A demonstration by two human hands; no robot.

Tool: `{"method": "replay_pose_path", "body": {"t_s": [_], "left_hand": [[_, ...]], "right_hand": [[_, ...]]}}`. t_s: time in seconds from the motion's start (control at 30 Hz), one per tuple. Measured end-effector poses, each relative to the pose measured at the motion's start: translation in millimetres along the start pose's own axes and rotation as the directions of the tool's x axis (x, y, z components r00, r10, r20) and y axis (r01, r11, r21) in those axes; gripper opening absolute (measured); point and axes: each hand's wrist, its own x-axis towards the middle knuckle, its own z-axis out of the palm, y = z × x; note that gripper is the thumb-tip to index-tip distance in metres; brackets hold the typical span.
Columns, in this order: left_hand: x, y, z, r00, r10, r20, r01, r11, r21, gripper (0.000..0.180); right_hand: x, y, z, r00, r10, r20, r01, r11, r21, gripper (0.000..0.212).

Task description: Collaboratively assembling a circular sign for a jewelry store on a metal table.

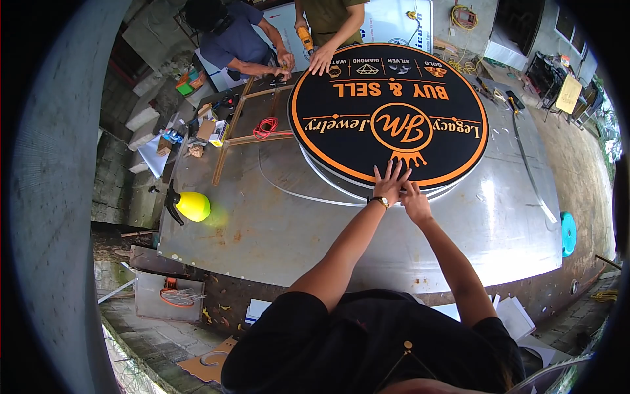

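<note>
Round sign [388,111], black face with orange rim band, orange lettering and an orange emblem at centre; lies flat on the grey metal tabletop [275,230], toward its far half, its white side wall showing along the near edge.

Left hand [390,184]: fingers spread, laid flat on the sign's near edge, over the orange band below the emblem. A wristwatch [379,201] sits on that wrist.

Right hand [413,199]: just beside the left, touching it, index finger stretched onto the sign's rim, the other fingers curled; whether it pinches anything cannot be told.

Other items on the tabletop:
- Thin white strip [295,192], curved, lying loose beside the sign's left near edge.
- Yellow spray bottle [190,205] with a black trigger head, on its side near the left edge, well apart from the sign.
- Wooden frame [239,131] of narrow battens, left of the sign, with a red coiled cord [266,128] resting on it.
- Small boxes and clutter [200,131] at the far left corner.

Persons at the far side: one in an olive shirt rests a hand [321,60] on the sign's far rim and holds a yellow power drill [305,38]; one in a blue shirt [236,39] bends over the frame's far end.
</note>
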Motion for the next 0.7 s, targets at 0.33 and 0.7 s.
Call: {"method": "replay_pose_path", "body": {"t_s": [0.33,0.7], "left_hand": [[0.5,0.3,1.7,1.0,0.001,-0.003,-0.001,1.0,0.0,0.078],[2.9,-0.9,7.3,1.0,-0.003,-0.025,0.003,1.0,0.02,0.075]], "right_hand": [[-1.2,-0.4,0.4,1.0,0.009,-0.013,-0.008,1.0,0.008,0.009],[-0.3,-1.2,-0.9,1.0,0.014,0.009,-0.014,1.0,-0.006,0.013]]}}
